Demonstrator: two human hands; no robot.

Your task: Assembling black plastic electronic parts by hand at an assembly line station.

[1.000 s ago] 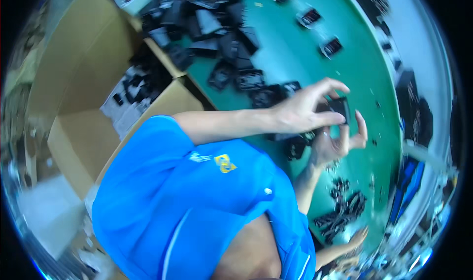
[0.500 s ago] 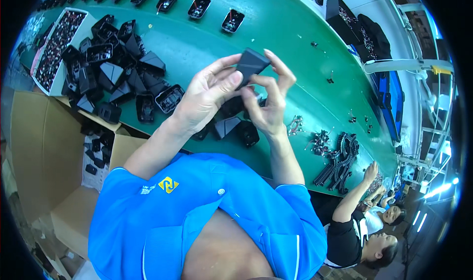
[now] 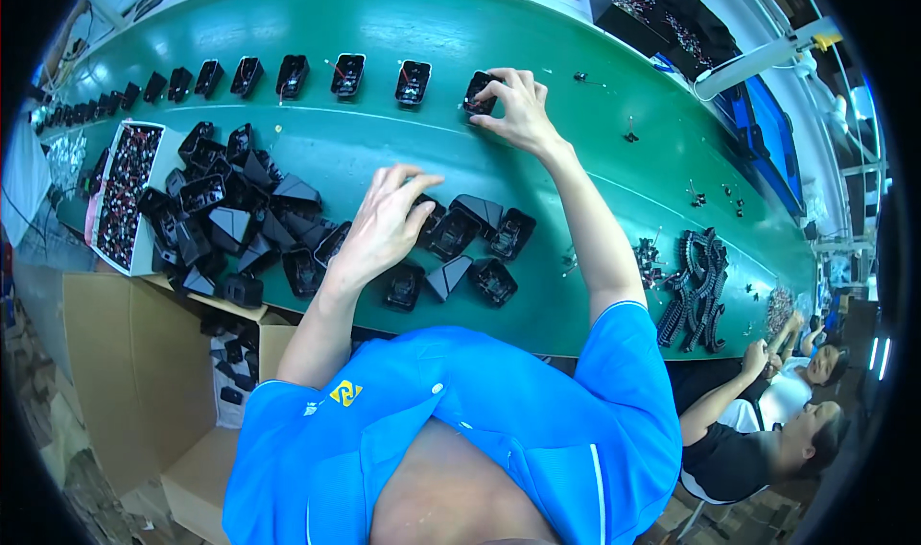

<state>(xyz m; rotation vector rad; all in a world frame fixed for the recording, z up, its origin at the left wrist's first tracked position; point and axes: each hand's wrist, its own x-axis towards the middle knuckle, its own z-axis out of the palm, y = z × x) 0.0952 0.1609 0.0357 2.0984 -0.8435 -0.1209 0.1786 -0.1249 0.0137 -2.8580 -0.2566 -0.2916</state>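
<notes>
My right hand (image 3: 519,113) grips a small black plastic housing (image 3: 479,92) by its right side. The housing stands open side up on the green table, at the right end of a row of similar housings, beside another open housing (image 3: 413,84) with parts inside. My left hand (image 3: 382,226) holds nothing, its fingers apart. Under and beside it lie several loose black housings, among them an open one (image 3: 454,235) and a closed-face one (image 3: 449,277). Its fingertips partly cover one housing, and whether they touch it I cannot tell.
A heap of black housings (image 3: 230,224) lies left, by a white box (image 3: 161,161) of small wired parts. An open cardboard box (image 3: 134,372) stands below. Black chain-like strips (image 3: 705,286) and wired pieces (image 3: 650,262) lie right. Co-workers (image 3: 758,449) sit at the far right.
Both hands held a housing together before. My left hand has let go and dropped back toward the loose housings. A housing is now in my right hand at the row's end.
</notes>
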